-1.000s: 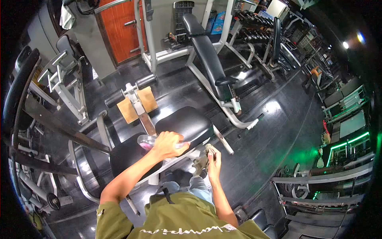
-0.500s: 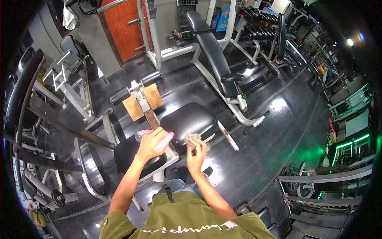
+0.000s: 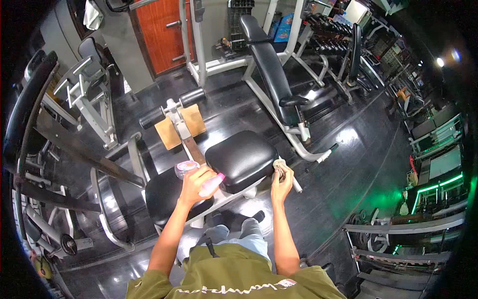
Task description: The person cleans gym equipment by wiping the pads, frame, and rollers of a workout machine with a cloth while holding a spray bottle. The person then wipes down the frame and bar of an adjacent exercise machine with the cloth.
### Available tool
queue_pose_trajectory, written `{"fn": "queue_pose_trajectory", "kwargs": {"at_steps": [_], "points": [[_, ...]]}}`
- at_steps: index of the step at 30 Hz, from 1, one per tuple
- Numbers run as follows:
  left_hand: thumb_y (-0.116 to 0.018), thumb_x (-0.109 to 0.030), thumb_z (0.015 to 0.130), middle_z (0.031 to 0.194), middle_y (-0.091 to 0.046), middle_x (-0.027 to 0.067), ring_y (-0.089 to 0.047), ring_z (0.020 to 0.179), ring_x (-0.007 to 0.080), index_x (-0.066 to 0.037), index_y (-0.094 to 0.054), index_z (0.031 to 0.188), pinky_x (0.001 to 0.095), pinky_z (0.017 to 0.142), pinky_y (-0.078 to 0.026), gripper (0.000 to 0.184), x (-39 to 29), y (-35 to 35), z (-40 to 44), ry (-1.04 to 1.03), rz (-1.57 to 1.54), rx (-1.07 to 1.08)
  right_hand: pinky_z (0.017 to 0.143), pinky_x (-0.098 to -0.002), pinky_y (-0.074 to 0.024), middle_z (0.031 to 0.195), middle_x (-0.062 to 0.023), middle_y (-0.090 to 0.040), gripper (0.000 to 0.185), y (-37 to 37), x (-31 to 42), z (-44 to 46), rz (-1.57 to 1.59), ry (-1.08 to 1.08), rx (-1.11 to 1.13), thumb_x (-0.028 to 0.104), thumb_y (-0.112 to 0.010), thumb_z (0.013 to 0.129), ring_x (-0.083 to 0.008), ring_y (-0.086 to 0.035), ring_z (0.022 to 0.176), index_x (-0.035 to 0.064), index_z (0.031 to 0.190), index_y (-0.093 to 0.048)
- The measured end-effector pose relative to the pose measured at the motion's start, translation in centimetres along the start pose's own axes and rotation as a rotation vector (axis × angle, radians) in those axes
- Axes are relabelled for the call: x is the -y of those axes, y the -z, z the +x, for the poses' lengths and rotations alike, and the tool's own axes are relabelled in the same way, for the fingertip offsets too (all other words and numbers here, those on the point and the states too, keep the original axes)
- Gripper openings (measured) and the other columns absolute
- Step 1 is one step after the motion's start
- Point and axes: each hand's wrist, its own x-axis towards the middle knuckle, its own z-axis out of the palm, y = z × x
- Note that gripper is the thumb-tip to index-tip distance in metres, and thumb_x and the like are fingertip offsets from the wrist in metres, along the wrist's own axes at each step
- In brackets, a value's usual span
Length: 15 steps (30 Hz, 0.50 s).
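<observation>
Black, glossy seat pad (image 3: 242, 155); pale crumpled cloth (image 3: 279, 163) at its edge

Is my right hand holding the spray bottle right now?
No, the bottle is in your left hand, while your right hand holds a cloth at the seat's edge.

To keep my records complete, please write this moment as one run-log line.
left hand: holds spray bottle | right hand: holds cloth, at right edge of black pad | second pad: left of it

Dim rm, floor glare, fisheye edges dark
</observation>
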Motion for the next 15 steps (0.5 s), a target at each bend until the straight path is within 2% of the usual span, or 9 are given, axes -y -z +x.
{"fn": "queue_pose_trajectory", "kwargs": {"at_steps": [4,5,7,10,14,15], "points": [[-0.078,-0.013,0.062,0.086,-0.066,0.0074,-0.066,0.071,0.0274,-0.009,-0.068,0.088,0.0361,0.062,-0.052,0.028,0.5,0.0,0.0,0.012,-0.02,-0.032,0.1,-0.0431,-0.0406,0.116,-0.0189,-0.06,0.025,-1.4,0.3,-2.0,-0.099,0.035,-0.072,0.013,-0.067,0.091,-0.0345,-0.055,0.114,-0.0006,0.11,-0.061],[-0.078,-0.013,0.062,0.086,-0.066,0.0074,-0.066,0.071,0.0274,-0.009,-0.068,0.088,0.0361,0.062,-0.052,0.028,0.5,0.0,0.2,0.011,-0.024,-0.036,0.1,-0.043,-0.0406,0.117,-0.0197,-0.059,0.025,-2.0,1.0,-3.5,-0.084,0.056,-0.053,0.012,-0.068,0.091,-0.0353,-0.055,0.113,-0.0017,0.109,-0.06],[-0.077,-0.012,0.062,0.085,-0.066,0.0077,-0.066,0.071,0.0277,-0.008,-0.068,0.087,0.0359,0.062,-0.052,0.027,0.1,0.2,0.4,0.021,-0.047,-0.007,0.097,-0.0403,-0.0432,0.112,-0.0177,-0.058,0.022,-3.6,1.7,-6.8,0.002,0.083,-0.048,0.007,-0.068,0.089,-0.0312,-0.056,0.11,0.0004,0.109,-0.06],[-0.077,-0.012,0.062,0.084,-0.065,0.0079,-0.065,0.071,0.0279,-0.007,-0.067,0.085,0.036,0.063,-0.051,0.026,0.0,0.3,0.6,0.018,-0.053,-0.029,0.098,-0.0393,-0.0439,0.114,-0.0177,-0.056,0.023,-3.7,3.4,-9.9,0.021,0.105,0.074,0.0,-0.068,0.086,-0.0307,-0.056,0.111,-0.0002,0.108,-0.06],[-0.077,-0.012,0.061,0.083,-0.065,0.0085,-0.064,0.072,0.0286,-0.006,-0.066,0.084,0.0367,0.064,-0.049,0.026,0.0,0.2,0.8,0.039,-0.035,-0.087,0.097,-0.0401,-0.0457,0.113,-0.0183,-0.057,0.029,-2.1,2.6,-9.3,-0.009,0.202,0.282,-0.005,-0.068,0.081,-0.0341,-0.057,0.11,0.0024,0.108,-0.062],[-0.077,-0.012,0.061,0.083,-0.065,0.0085,-0.064,0.072,0.0286,-0.006,-0.066,0.084,0.0367,0.064,-0.049,0.026,0.0,0.1,0.8,0.04,-0.037,-0.088,0.096,-0.0403,-0.0462,0.113,-0.019,-0.056,0.027,-1.8,2.3,-8.2,-0.058,0.291,0.277,-0.004,-0.066,0.083,-0.0347,-0.057,0.109,0.0021,0.108,-0.062]]}}
